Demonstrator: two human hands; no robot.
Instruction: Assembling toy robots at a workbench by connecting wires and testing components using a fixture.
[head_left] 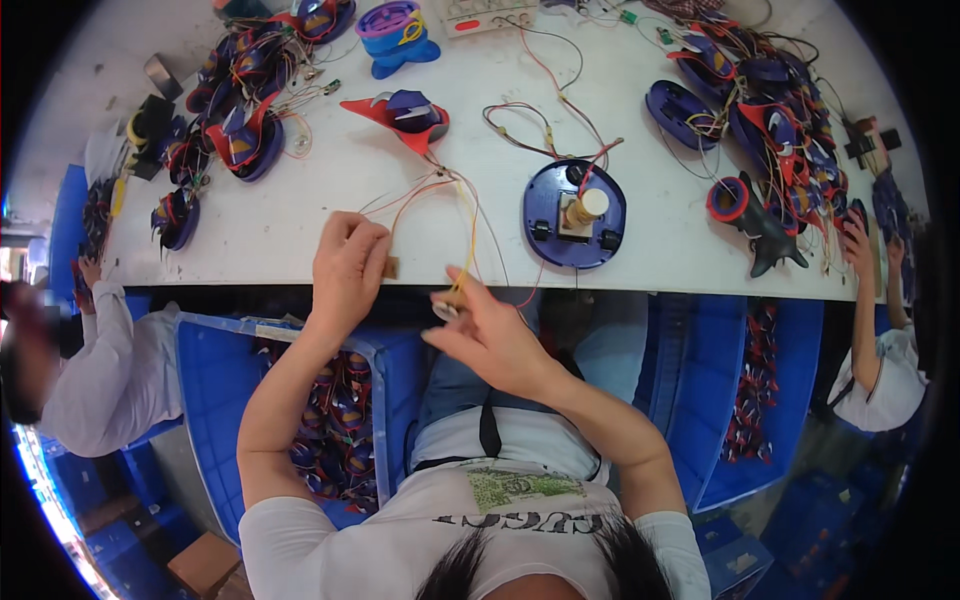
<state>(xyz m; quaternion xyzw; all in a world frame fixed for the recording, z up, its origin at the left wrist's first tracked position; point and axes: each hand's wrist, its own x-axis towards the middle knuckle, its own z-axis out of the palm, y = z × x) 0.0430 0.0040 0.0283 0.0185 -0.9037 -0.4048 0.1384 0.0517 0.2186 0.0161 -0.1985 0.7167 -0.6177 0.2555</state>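
My left hand [350, 265] is closed in a pinch at the table's front edge. A small brown piece [391, 267] shows beside its fingertips, and thin wires run up from there; what the fingers pinch is hidden. My right hand [495, 335] is closed on a small round silvery part [447, 308] with a yellow wire [471, 230], just off the edge. Those wires lead to a red and purple toy shell [410, 115] lying further back. To the right sits a purple oval base [575, 213] with black wheels and a white knob, apart from both hands.
Wired toy shells are heaped at left [245, 70] and right [775, 130]. A blue tape holder [397, 38], a dark horned piece [758, 225] and a white box with leads [485, 18] stand on the table. Blue crates [225, 400] flank my lap. Co-workers sit either side.
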